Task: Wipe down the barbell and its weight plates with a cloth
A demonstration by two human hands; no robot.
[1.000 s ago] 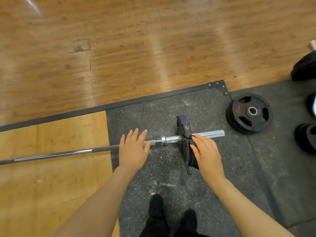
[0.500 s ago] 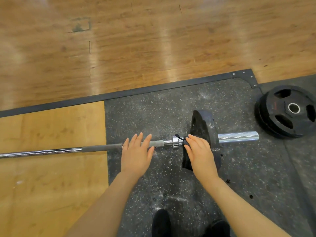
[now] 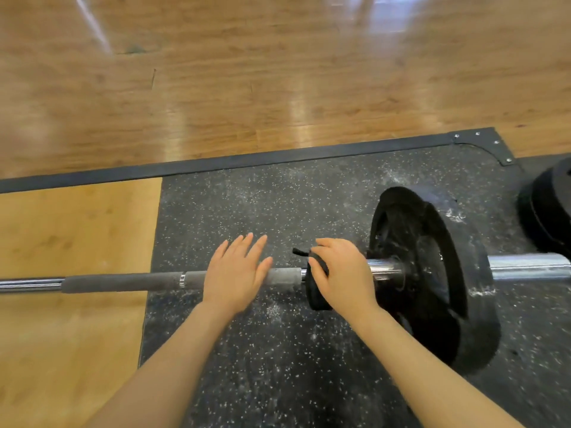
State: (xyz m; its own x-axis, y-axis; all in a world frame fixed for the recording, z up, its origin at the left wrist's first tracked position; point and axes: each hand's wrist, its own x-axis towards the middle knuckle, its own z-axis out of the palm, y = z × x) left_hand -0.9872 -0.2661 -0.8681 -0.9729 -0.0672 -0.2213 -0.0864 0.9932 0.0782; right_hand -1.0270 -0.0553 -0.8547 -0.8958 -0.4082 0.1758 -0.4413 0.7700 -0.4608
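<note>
Barbell [image 3: 129, 282] with its grey grip lies across the speckled mat [image 3: 247, 205], black weight plate [image 3: 432, 273] on its chrome sleeve, where I see my left hand [image 3: 234, 276] resting flat, fingers straight, and my right hand [image 3: 343, 273] gripping a black cloth [image 3: 315, 288] beside that plate.

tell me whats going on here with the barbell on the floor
A person is wiping a barbell that lies on a speckled rubber mat. The right hand holds a black cloth against the bar just inside the loaded weight plate. The left hand rests flat on the shaft, fingers straight, steadying it. More plates lie at the right edge.
</note>
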